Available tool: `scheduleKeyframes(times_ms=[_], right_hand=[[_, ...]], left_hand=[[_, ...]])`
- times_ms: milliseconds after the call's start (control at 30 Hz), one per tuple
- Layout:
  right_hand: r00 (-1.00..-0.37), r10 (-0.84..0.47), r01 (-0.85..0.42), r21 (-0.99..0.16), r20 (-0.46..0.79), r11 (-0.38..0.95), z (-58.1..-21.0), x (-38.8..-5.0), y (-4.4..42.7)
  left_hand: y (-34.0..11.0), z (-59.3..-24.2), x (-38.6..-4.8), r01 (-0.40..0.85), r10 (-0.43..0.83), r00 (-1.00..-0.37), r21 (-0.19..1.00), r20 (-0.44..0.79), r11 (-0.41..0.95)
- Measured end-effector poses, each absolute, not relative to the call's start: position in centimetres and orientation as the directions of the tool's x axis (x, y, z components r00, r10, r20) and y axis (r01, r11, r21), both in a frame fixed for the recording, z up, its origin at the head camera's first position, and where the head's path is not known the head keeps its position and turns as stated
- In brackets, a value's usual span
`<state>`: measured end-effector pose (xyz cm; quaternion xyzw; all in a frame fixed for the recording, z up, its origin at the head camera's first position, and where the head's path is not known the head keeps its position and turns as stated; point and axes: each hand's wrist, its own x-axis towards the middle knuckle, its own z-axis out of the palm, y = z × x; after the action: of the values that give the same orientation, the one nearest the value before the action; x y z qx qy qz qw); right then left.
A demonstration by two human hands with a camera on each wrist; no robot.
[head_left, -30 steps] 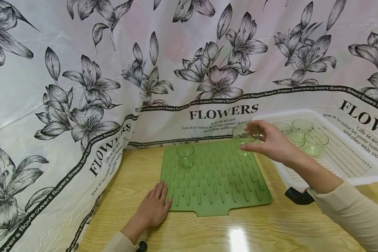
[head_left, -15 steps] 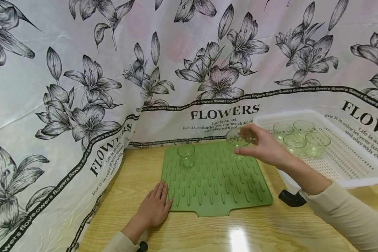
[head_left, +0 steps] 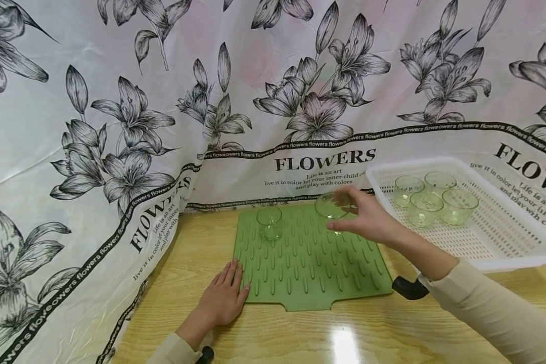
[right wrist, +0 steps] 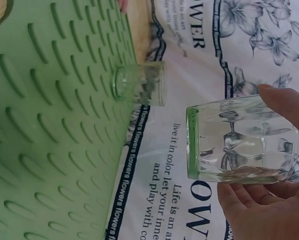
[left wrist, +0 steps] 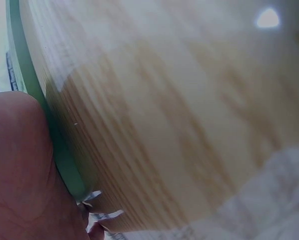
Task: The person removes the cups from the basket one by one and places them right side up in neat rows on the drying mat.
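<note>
My right hand (head_left: 366,215) grips a clear glass (head_left: 331,212) by its sides, thumb on one side and fingers on the other. In the right wrist view the held glass (right wrist: 239,142) is off the green mat (right wrist: 54,125), with a gap between its base and the mat. Another glass (head_left: 270,225) stands on the left back part of the ridged green mat (head_left: 309,263). My left hand (head_left: 223,301) lies flat with straight fingers at the mat's left front edge, its fingertips touching that edge.
A white perforated basket (head_left: 505,263) holds several glasses (head_left: 458,207) at the right. A cloth with flower prints (head_left: 236,179) hangs behind and to the left of the wooden table (head_left: 264,338). A black strap part (head_left: 409,288) hangs below my right wrist.
The right hand has moved left with the glass, from the basket side to over the back of the mat. My left hand has stayed put.
</note>
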<state>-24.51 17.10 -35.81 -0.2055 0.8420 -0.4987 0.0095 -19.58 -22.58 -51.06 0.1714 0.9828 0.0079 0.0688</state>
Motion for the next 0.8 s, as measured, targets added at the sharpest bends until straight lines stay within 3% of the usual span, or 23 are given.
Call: scheduleKeyframes(times_ms=[800], right_hand=[[-0.9, -0.4, -0.352, -0.831, 0.174, 0.431, -38.1, -25.0, 14.5]], left_hand=[[-22.7, -51.2, -19.7, 0.339, 0.34, -0.932, 0.026, -0.126, 0.94]])
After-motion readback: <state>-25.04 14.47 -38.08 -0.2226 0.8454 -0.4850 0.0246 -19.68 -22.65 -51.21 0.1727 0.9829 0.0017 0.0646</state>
